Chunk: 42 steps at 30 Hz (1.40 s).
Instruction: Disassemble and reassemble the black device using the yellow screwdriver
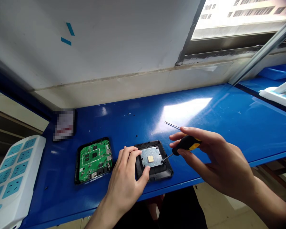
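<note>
— Hands first: our left hand (126, 181) grips the black case (160, 173), fingers over its nine o'clock rim, thumb on the near edge.
— Our right hand (214, 159) pinches a screwdriver (187, 143), tip touching the case at three o'clock.
— Where does the case lie?
— On the blue bench (205, 111), at its near edge. A circuit board (94, 159) lies just beside it at nine o'clock.

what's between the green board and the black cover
The left hand: its fingers lie in the gap between board and cover, gripping the cover's left edge. The head view shows it; the right hand with the screwdriver is on the cover's other side.
</note>
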Tool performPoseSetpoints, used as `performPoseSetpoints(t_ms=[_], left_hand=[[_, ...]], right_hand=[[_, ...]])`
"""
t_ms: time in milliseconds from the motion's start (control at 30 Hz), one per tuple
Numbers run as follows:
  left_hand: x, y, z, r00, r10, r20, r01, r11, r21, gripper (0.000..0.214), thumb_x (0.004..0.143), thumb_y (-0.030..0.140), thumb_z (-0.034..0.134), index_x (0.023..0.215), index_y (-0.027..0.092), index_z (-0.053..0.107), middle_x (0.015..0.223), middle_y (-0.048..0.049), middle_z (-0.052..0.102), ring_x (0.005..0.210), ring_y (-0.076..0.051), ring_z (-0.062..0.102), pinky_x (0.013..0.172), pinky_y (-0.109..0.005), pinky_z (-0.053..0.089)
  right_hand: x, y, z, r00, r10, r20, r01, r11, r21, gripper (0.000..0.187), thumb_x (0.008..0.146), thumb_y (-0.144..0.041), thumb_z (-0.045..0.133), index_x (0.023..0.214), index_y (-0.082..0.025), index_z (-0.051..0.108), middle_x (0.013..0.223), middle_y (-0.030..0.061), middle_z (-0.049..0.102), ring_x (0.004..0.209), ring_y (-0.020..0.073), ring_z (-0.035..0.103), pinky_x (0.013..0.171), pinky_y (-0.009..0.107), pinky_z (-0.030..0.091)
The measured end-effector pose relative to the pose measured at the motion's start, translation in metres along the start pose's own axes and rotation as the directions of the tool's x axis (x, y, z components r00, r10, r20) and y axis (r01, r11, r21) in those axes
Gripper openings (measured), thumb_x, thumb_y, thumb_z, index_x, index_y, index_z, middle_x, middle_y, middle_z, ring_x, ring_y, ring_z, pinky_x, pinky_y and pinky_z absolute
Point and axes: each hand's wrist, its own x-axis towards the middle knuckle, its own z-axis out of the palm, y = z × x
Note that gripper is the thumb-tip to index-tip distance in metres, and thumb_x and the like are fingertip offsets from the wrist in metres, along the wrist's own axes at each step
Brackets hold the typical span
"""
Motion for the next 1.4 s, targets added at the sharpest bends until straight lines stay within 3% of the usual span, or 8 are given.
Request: performPoseSetpoints(t_ms=[233,400,567,700,833,1067,1233,1400], left_hand=[[0.0,0.0,0.0,1.0,-0.02,0.014,0.02,0.999,0.025,0.03,0.095,0.03,0.059,0.123,0.023,0.052,0.133,-0.0107,0.053,0.127,-0.032,0.051,0.107,-0.053,0.048],[-0.002,0.0,-0.001,0.994,-0.046,0.1,0.037,0.995,0.093,0.065,0.086,0.046,0.073,0.141,0.026,0.043,0.157,-0.0111,0.039,0.144,-0.038,0.037,0.113,-0.059,0.042],[-0.001,0.001,-0.002,0.975,-0.079,0.207,0.05,0.989,0.142,0.089,0.077,0.057,0.079,0.149,0.025,0.038,0.164,-0.0107,0.034,0.15,-0.04,0.029,0.118,-0.062,0.036],[-0.001,0.002,-0.002,0.967,-0.106,0.23,0.072,0.986,0.153,0.092,0.075,0.057,0.08,0.151,0.024,0.038,0.166,-0.0097,0.031,0.151,-0.04,0.027,0.119,-0.061,0.035],[-0.001,0.001,-0.002,0.965,-0.116,0.235,0.079,0.983,0.163,0.091,0.077,0.056,0.078,0.153,0.025,0.036,0.168,-0.0084,0.028,0.153,-0.04,0.024,0.119,-0.061,0.035],[-0.002,0.0,-0.001,0.966,-0.114,0.233,0.074,0.982,0.176,0.089,0.079,0.056,0.076,0.153,0.024,0.037,0.168,-0.0096,0.029,0.153,-0.039,0.025,0.118,-0.06,0.036],[-0.003,0.0,0.0,0.971,-0.096,0.217,0.059,0.983,0.173,0.087,0.08,0.054,0.076,0.152,0.023,0.038,0.166,-0.011,0.032,0.152,-0.04,0.027,0.117,-0.062,0.037],[-0.002,0.0,0.0,0.975,-0.088,0.203,0.053,0.984,0.172,0.088,0.079,0.054,0.077,0.152,0.024,0.038,0.166,-0.0108,0.033,0.151,-0.041,0.029,0.116,-0.063,0.039]], right_hand=[[0.007,-0.006,-0.005,0.982,-0.102,0.16,0.104,0.995,-0.008,0.049,0.098,-0.014,0.055,0.144,-0.023,0.045,0.127,0.0082,0.069,0.105,0.0142,0.073,0.092,0.025,0.06],[0.009,-0.005,-0.009,0.974,-0.125,0.19,0.127,0.992,-0.002,0.048,0.096,-0.011,0.055,0.142,-0.022,0.046,0.129,0.0076,0.068,0.114,0.0141,0.068,0.097,0.023,0.057],[0.007,-0.003,-0.011,0.968,-0.143,0.205,0.129,0.989,0.077,0.051,0.093,-0.005,0.053,0.14,-0.024,0.046,0.127,0.0068,0.068,0.12,0.0158,0.065,0.097,0.024,0.057],[0.006,-0.003,-0.011,0.968,-0.12,0.219,0.084,0.983,0.165,0.054,0.092,-0.003,0.05,0.141,-0.024,0.046,0.131,0.0093,0.063,0.116,0.0175,0.068,0.096,0.029,0.06],[0.004,0.001,-0.012,0.97,-0.071,0.234,0.011,0.969,0.248,0.053,0.092,-0.003,0.049,0.139,-0.028,0.047,0.121,0.0074,0.065,0.112,0.0195,0.069,0.093,0.034,0.062],[0.003,0.004,-0.014,0.972,-0.017,0.235,-0.057,0.951,0.304,0.051,0.092,-0.005,0.053,0.136,-0.032,0.049,0.114,0.0048,0.067,0.107,0.0194,0.07,0.088,0.035,0.064],[0.005,0.004,-0.013,0.976,-0.036,0.213,-0.023,0.963,0.268,0.051,0.092,-0.006,0.054,0.137,-0.029,0.05,0.112,0.0061,0.068,0.104,0.0197,0.071,0.082,0.034,0.064],[0.011,-0.001,-0.015,0.979,-0.083,0.186,0.065,0.992,0.104,0.046,0.092,-0.01,0.058,0.135,-0.026,0.052,0.109,0.0068,0.069,0.098,0.0192,0.071,0.077,0.031,0.063]])
